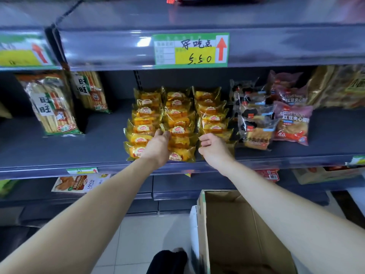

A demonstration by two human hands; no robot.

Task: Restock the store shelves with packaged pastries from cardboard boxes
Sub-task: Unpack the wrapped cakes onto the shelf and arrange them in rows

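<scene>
Yellow plastic-wrapped pastry packs (178, 123) in three near-to-far rows on grey metal shelf (59, 147). Left hand (158, 144) touching middle row, fingertips hidden, grip unclear; right hand (212, 145) loosely curled, empty, just beside right row

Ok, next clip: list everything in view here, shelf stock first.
yellow pastry packs: three overlapping rows, uncounted, yellow, middle shelf centre
rice cracker bags: two, clear with green-red labels, middle shelf left
dark-labelled bread packs: several, clear and black, right of yellow rows
red bean bread packs: at least two, pink, further right
price tags: two large, green-yellow with red arrows, upper shelf edge
cardboard box: one, brown, open, floor lower right
left hand: fingertips at a middle-row pack, grip unclear
right hand: fingers curled before the right row, hold unclear
</scene>
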